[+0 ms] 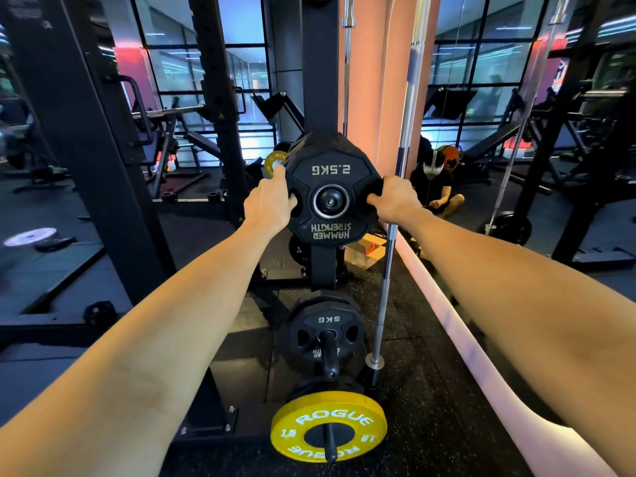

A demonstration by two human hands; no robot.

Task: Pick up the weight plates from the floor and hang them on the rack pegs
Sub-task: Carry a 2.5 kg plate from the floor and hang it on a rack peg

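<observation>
A black 2.5 kg weight plate (330,173), turned upside down, sits at the front of a stack of black plates on the upper peg (331,202) of the black rack upright (320,63). My left hand (266,201) grips its left edge with the thumb in a grip hole. My right hand (394,201) grips the right edge the same way. Below, a black 5 kg plate (327,321) hangs on a second peg, and a yellow plate (327,425) hangs on the lowest peg.
A steel barbell (389,242) stands upright just right of the rack. A mirror wall (516,132) runs along the right, with a person's reflection in it. A cardboard box (364,251) lies behind the rack. A white plate (31,235) lies on the floor at far left.
</observation>
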